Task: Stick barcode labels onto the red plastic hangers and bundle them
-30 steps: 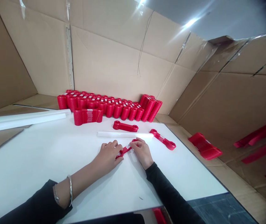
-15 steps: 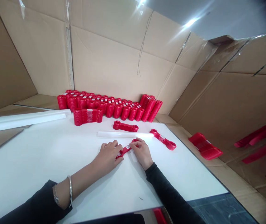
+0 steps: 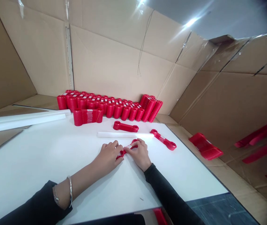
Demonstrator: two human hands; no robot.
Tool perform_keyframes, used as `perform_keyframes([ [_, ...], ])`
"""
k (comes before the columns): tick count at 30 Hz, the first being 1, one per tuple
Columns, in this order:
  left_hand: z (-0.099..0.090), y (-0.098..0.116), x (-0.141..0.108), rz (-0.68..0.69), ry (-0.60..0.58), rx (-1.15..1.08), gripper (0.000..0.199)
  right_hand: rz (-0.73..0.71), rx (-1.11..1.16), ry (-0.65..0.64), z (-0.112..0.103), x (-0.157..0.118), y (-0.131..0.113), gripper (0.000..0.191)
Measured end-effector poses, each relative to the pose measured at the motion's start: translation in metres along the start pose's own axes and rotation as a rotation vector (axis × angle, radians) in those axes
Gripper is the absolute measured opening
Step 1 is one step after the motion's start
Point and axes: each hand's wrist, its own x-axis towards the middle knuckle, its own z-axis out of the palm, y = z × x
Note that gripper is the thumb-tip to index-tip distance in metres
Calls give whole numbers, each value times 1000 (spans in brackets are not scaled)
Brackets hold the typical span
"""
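The thumb of the right hand (image 3: 141,155) has been brought along the red piece (image 3: 128,147) toward the left hand (image 3: 108,156). The piece is held slantwise between them, its nearer end gripped by the left, its farther end by the right. Just beyond, the way is crossed by a white tube (image 3: 121,135); open desk (image 3: 112,193) is left toward the near edge.

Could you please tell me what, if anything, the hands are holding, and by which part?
A red ring-ended piece: the left hand holds its near end, the right hand its labelled middle and far end.
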Motion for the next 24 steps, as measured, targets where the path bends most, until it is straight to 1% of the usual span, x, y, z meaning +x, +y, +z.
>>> perform_keyframes([
  [3, -2, 1, 0, -2, -11, -1, 14, 70, -56, 50, -4, 6, 2, 47],
  [5, -2, 2, 0, -5, -15, -6, 13, 99, -76, 112, -10, 12, 6, 49],
  [6, -2, 2, 0, -3, -12, -9, 13, 70, -61, 135, -13, 15, 8, 46],
  [7, -2, 2, 0, 1, -9, -13, 12, -3, -32, 135, -17, 17, 10, 42],
  [8, -1, 1, 0, 7, -4, -19, 12, -116, 0, 99, -20, 19, 11, 39],
  [9, 0, 1, -1, 12, 2, -25, 13, -249, 23, 19, -24, 19, 12, 36],
  [11, 3, -1, -1, 21, 15, -43, 14, -487, 17, -211, -30, 19, 11, 29],
  [12, 4, -2, -2, 23, 23, -51, 15, -555, -4, -313, -33, 18, 10, 26],
  [13, 6, -4, -2, 25, 31, -59, 17, -585, -23, -382, -35, 17, 9, 23],
  [14, 7, -5, -2, 28, 39, -68, 19, -585, -35, -416, -37, 16, 8, 21],
  [20, 11, -10, -2, 35, 58, -99, 39, -493, 25, -470, -47, 11, 1, 25],
  [22, 10, -10, -2, 29, 50, -118, 43, -469, 49, -427, -57, 15, 3, 26],
  [23, 9, -9, -2, 23, 45, -131, 45, -455, 44, -373, -64, 19, 6, 26],
  [24, 8, -9, -2, 13, 40, -145, 47, -428, 24, -291, -74, 25, 10, 26],
])
